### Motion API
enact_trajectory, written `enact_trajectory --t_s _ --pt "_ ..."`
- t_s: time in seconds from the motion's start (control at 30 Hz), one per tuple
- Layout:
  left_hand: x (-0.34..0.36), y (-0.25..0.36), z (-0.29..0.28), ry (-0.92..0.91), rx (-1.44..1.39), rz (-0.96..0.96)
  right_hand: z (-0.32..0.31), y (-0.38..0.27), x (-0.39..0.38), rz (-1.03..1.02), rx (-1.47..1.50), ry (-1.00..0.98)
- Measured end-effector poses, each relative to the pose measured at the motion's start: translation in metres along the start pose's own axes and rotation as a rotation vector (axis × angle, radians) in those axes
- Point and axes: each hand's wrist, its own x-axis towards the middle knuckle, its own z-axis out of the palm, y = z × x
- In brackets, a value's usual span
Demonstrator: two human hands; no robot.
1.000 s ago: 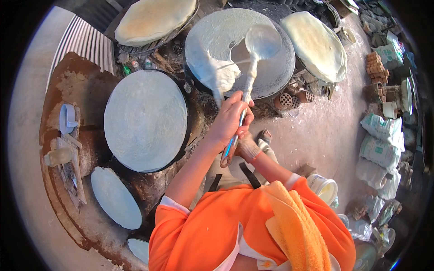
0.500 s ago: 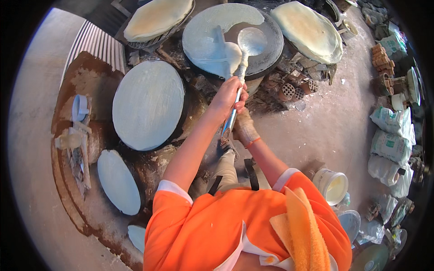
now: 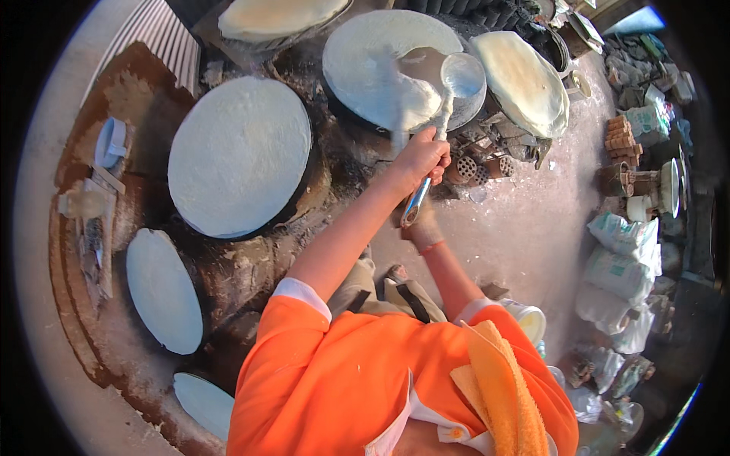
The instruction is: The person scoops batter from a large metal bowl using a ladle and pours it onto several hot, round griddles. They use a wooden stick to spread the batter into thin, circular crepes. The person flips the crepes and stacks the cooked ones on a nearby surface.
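Both hands were clamped on the metal ladle's [image 3: 445,106] stiff handle — left hand [image 3: 420,156] above, right hand [image 3: 423,225] at the end — probably slippery with batter.

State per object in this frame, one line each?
Ladle: held over the top griddle, bowl tilted.
Top griddle: partly spread with batter.
Big left griddle: fully coated.
Left hand: grip closed on the ladle handle.
Right hand: low on the handle, grip unclear.

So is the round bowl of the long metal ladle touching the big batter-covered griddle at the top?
Touching. The head view shows the ladle bowl resting on the wet batter on the griddle.
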Motion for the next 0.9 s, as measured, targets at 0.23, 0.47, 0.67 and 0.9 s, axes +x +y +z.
enact_trajectory --t_s 0.23,0.47,0.67,0.9 --pt "0.032 -0.007 0.014 -0.082 0.042 0.128 -0.030 -0.047 -0.005 0.415 1.339 -0.202" --pt "0.051 0.025 0.022 0.029 0.097 0.160 -0.104 -0.051 -0.025 0.484 0.546 -0.110" --pt "0.071 0.049 0.028 0.109 0.118 0.112 -0.202 0.002 0.042 0.005 -0.440 -0.422" --pt "0.065 0.083 0.039 0.204 0.102 0.135 -0.177 -0.099 0.003 0.429 0.323 -0.496"
